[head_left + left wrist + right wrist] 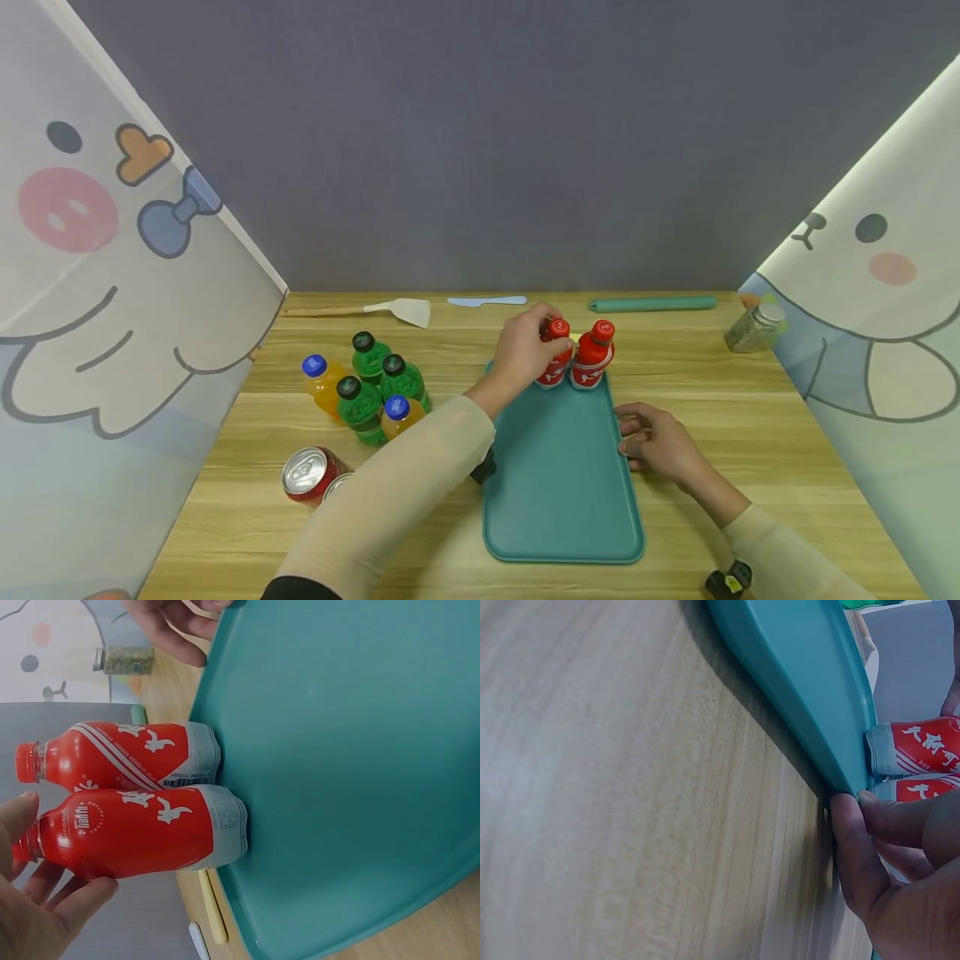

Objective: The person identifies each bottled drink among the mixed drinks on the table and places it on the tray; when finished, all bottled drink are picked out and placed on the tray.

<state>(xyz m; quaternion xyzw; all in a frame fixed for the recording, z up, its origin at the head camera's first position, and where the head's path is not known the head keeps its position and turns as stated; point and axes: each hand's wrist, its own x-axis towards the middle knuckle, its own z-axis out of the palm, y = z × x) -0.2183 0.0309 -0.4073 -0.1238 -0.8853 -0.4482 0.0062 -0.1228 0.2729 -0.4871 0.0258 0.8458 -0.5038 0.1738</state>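
Two red plastic drink bottles stand side by side at the far end of a teal tray [566, 475]. My left hand [522, 350] holds the left red bottle [142, 832] around its neck and shoulder, and its base meets the tray. Close beside it is the other red bottle [131, 754], untouched by the hand. At the tray's right edge, my right hand [660, 446] pinches the rim between thumb and fingers, seen closely in the right wrist view, where the tray [802, 690] slopes across the top.
Left of the tray are several green bottles [402, 379], orange drink bottles [325, 387] and red cans [311, 475]. Along the back lie a spatula [408, 311], a pale blue knife [487, 301] and a green rod [652, 304]. A spice jar [753, 327] lies at right.
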